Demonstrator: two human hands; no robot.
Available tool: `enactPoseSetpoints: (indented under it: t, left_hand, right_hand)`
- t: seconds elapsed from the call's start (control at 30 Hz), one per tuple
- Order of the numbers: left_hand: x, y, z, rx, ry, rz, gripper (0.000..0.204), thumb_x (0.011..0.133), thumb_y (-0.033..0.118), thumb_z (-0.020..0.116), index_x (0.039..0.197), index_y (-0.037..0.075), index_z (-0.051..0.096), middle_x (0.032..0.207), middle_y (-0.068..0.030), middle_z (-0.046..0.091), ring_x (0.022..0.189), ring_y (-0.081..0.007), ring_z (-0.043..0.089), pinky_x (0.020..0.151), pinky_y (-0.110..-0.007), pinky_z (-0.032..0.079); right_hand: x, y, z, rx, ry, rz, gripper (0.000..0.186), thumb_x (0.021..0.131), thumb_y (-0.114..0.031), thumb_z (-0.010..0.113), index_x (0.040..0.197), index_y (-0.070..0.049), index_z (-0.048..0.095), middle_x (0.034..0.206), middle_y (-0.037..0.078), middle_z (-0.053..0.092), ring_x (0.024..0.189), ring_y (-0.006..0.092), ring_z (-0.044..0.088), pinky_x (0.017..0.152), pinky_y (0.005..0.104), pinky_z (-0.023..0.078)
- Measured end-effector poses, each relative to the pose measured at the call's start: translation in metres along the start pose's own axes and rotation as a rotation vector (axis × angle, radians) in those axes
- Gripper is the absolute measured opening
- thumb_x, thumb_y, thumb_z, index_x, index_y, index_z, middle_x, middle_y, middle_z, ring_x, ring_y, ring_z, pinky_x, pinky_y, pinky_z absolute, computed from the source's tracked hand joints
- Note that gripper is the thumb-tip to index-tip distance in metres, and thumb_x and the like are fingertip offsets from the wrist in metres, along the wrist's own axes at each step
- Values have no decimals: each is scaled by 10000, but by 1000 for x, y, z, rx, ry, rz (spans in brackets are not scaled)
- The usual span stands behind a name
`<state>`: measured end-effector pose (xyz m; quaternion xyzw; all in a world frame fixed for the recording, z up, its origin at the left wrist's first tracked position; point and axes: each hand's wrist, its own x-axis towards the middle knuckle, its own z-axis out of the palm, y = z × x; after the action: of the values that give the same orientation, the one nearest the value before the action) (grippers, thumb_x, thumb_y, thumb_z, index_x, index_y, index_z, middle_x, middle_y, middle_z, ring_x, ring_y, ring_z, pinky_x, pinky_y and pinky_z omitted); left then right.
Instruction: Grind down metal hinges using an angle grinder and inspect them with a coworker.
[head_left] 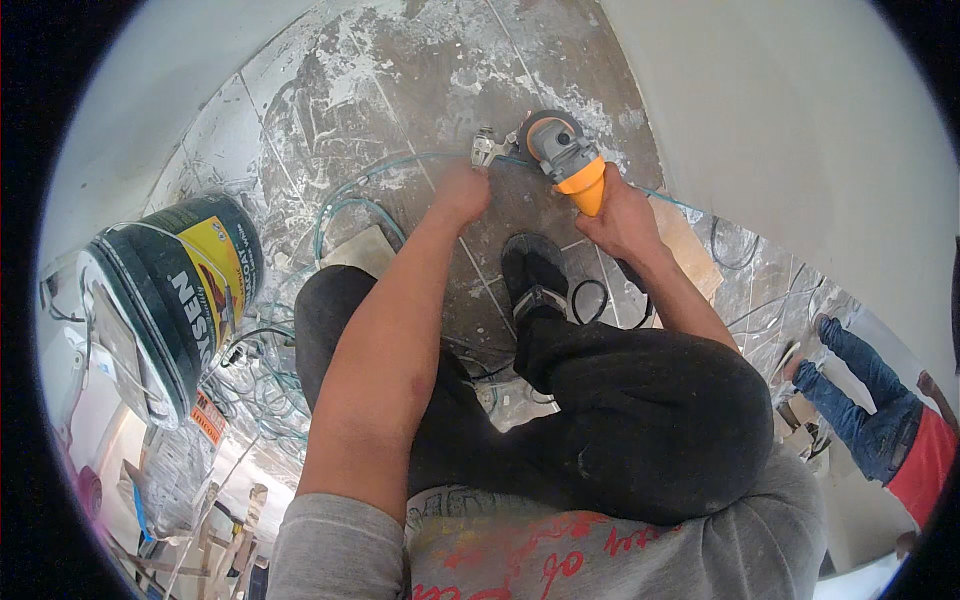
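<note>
My right hand [622, 215] is wrapped round the yellow body of an angle grinder [573, 165]. Its grey head and round disc point away from me, above the dusty floor. Just left of the disc, my left hand [464, 193] is closed on a small silvery metal fitting [484, 148], whose exact kind I cannot make out. The fitting's upper part sticks out beyond my fingers, and a pale arm of it reaches toward the disc. Whether the two touch is unclear. A thin teal hose or cable [365, 172] runs across the floor behind my left hand.
A dark green paint bucket [190, 270] stands at the left, with tangled cables [265, 385] beside it. Pale walls [780, 120] rise on both sides. Flat tile pieces [362, 250] lie near my knees. Another person in blue jeans [865, 400] is at the far right.
</note>
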<state>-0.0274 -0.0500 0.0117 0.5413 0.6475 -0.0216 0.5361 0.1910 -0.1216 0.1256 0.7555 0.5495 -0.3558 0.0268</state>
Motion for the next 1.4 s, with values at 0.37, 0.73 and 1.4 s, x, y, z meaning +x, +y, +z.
enactPoseSetpoints:
  t: [0.37, 0.73, 1.4]
  left_hand:
    - [6, -10, 5, -36, -29, 1, 375, 955, 268, 491, 1096, -53, 624, 1088, -297, 627, 1049, -452, 590, 910, -501, 458]
    - [-5, 7, -2, 28, -3, 12, 380, 959, 272, 481, 1006, -61, 658, 1042, -306, 635, 1000, -460, 608, 871, -505, 470]
    - [4, -6, 3, 69, 47, 116, 258, 945, 190, 549, 1035, -45, 607, 838, -192, 658, 745, -307, 639, 649, -430, 474]
  right_hand:
    - [1, -4, -1, 3, 0, 21, 566, 673, -206, 702, 1132, -7, 436, 883, 280, 650, 875, 471, 626, 770, 514, 501]
    - [0, 1, 0, 10, 1, -2, 603, 679, -197, 701, 1184, -7, 431, 919, 276, 649, 905, 468, 620, 784, 511, 497]
    - [3, 1, 1, 20, -6, 0, 591, 678, -200, 702, 1165, -8, 428, 903, 284, 648, 890, 474, 623, 779, 510, 501]
